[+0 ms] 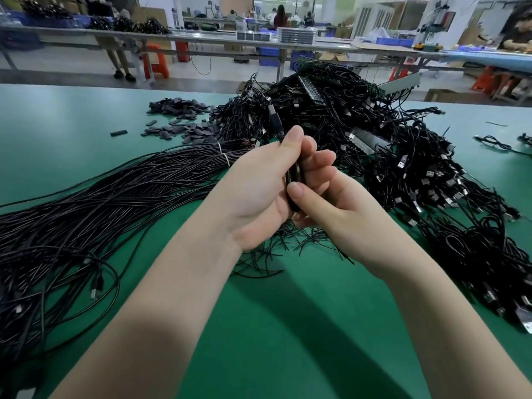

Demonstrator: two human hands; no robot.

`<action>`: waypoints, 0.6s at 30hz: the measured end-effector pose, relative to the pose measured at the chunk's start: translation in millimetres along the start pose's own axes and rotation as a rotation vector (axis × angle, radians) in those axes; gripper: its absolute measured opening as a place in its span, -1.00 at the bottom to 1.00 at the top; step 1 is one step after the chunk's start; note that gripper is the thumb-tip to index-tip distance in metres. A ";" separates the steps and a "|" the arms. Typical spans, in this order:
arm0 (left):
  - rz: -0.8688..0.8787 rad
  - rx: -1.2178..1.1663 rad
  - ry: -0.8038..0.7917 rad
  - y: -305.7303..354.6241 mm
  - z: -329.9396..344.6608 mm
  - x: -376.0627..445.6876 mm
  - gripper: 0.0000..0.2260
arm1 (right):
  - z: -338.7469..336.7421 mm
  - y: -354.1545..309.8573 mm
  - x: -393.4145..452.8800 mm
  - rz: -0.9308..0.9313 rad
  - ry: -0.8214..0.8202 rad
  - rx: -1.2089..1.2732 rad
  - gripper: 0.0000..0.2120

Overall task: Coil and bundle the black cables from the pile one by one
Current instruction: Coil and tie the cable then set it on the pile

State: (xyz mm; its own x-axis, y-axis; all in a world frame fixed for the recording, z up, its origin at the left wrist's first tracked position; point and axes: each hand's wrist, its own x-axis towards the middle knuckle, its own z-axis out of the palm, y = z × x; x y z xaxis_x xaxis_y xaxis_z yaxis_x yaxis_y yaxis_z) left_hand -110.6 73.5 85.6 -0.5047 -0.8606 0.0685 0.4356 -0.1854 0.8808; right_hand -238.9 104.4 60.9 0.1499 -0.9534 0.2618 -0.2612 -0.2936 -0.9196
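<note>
Green table (288, 326): work surface, landmark for all below.
Pile of loose black cables (86, 214): long strands fanned over the table's left half, tied with pale bands at the far end.
Heap of bundled cables (403, 156): table's right and far middle, plugs showing.
Black sleeves (184, 122): scattered at the table's far left-centre.
Left hand (259, 194): above table centre, fingers curled round a coiled black cable (292, 182).
Right hand (331, 208): touching the left hand, thumb pinching the same coil.
</note>
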 end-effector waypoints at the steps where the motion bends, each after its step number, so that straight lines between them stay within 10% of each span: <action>1: 0.009 0.076 0.008 1.0 -1.2 -0.5 -0.74 | -1.1 0.3 0.1 -0.013 0.020 -0.017 -0.69; 4: 0.028 0.339 0.065 5.5 -10.1 -1.6 -0.73 | -8.1 1.8 1.3 -0.055 0.052 -0.104 -0.94; 18: -0.139 0.538 0.260 -18.0 -24.6 14.2 -0.71 | 6.4 46.9 14.0 0.108 0.083 -0.415 -0.73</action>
State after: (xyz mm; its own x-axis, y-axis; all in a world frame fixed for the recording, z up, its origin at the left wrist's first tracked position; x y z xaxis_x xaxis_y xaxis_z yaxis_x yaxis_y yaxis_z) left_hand -107.2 53.0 59.2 -0.3016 -0.9457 -0.1212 -0.0928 -0.0974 0.9909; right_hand -243.0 77.8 19.6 0.0277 -0.9776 0.2088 -0.6346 -0.1786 -0.7519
